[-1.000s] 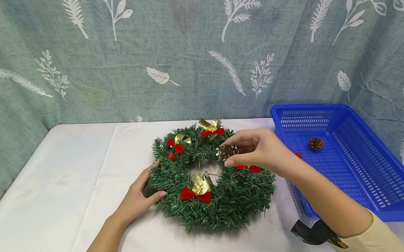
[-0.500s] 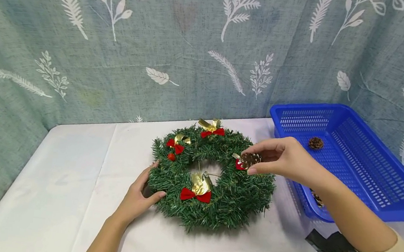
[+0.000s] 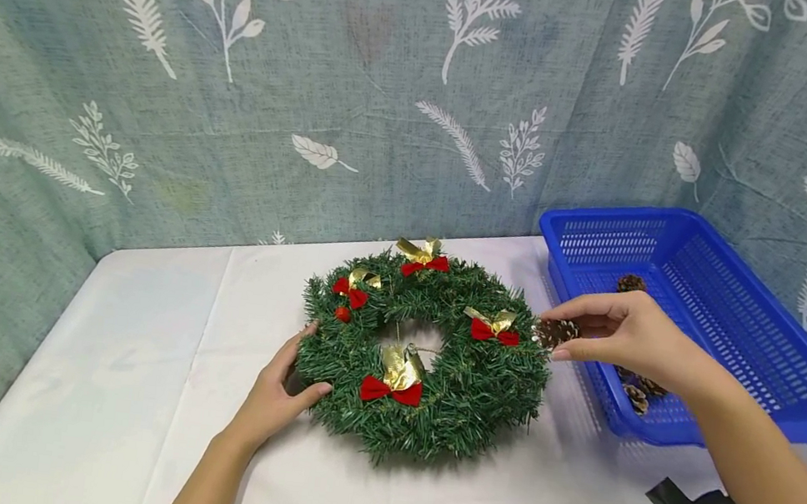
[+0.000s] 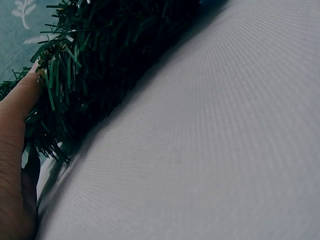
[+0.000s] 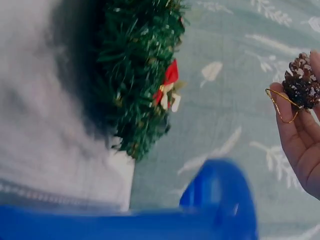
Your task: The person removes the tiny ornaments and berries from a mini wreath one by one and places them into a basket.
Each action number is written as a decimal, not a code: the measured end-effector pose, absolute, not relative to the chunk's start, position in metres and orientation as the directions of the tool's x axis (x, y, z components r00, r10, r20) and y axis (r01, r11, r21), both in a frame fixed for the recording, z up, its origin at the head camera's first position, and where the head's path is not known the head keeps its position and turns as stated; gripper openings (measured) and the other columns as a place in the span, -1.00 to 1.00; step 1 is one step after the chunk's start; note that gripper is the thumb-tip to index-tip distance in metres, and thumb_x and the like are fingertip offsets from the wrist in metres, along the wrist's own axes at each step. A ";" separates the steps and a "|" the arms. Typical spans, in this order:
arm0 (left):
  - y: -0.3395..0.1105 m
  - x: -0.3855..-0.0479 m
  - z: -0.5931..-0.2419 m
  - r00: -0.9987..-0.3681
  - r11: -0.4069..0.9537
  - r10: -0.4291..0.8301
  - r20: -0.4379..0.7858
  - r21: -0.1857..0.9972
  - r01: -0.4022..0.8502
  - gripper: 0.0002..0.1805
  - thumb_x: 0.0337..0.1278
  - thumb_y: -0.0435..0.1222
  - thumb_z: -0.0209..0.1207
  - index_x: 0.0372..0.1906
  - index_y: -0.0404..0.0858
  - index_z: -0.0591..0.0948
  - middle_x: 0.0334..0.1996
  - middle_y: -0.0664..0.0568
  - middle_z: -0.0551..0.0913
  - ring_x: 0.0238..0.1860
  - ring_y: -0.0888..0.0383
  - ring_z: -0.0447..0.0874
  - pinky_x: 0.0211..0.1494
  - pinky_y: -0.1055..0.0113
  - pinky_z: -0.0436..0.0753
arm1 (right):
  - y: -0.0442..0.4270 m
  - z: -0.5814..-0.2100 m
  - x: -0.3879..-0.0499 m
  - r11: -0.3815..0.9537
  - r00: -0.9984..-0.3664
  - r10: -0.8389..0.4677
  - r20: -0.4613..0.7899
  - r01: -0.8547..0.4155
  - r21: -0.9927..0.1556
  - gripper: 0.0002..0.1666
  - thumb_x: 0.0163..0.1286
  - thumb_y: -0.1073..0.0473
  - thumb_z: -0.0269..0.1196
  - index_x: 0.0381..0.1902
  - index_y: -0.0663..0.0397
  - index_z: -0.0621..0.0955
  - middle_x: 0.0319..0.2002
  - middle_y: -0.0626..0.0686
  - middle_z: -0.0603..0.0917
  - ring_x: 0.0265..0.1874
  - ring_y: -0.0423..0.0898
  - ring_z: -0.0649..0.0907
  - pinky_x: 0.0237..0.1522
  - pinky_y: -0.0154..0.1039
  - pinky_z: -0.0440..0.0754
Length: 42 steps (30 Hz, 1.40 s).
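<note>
A green artificial wreath (image 3: 443, 421) with red bows and gold ribbons lies on the white cloth. My left hand (image 3: 275, 392) holds its left edge, thumb at the front and fingertips at the side; part of the fingers is hidden. In the left wrist view the thumb (image 4: 20, 97) touches the green bristles. My right hand (image 3: 631, 337) pinches a brown, white-tipped pine cone (image 3: 555, 333) between thumb and fingers, just off the wreath's right side. From the pine cone (image 5: 302, 82) a thin gold cord loop (image 5: 278, 107) hangs in the right wrist view.
A blue perforated basket (image 3: 757, 329) stands at the right, close to the wreath. Several pine cones lie inside, one at the back (image 3: 631, 283) and others near the front (image 3: 637, 398), partly behind my right hand. A patterned curtain (image 3: 362, 96) hangs behind the table.
My right hand has moved right with the pine cone, from above the wreath's middle, past the right bow, to beside the basket. The left hand and the wreath have stayed still.
</note>
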<state>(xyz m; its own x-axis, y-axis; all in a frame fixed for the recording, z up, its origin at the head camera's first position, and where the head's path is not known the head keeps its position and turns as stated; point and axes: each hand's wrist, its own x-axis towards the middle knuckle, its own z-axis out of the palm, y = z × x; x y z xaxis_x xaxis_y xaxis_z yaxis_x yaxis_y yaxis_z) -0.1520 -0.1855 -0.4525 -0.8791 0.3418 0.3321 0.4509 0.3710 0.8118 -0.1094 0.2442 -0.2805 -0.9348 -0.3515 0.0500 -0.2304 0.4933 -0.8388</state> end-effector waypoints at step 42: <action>-0.185 -0.155 -0.454 -0.912 0.389 0.309 0.268 0.840 0.379 -0.07 0.02 -0.39 0.33 0.47 0.04 0.12 0.46 0.08 0.11 0.44 0.23 0.02 0.31 0.71 0.09 | 0.396 -0.353 -0.094 0.523 -0.859 -0.501 -0.103 -0.206 -0.827 -0.62 0.18 0.46 0.27 -0.01 0.18 0.65 -0.06 -0.28 0.67 -0.01 -0.52 0.51 -0.13 -0.51 0.54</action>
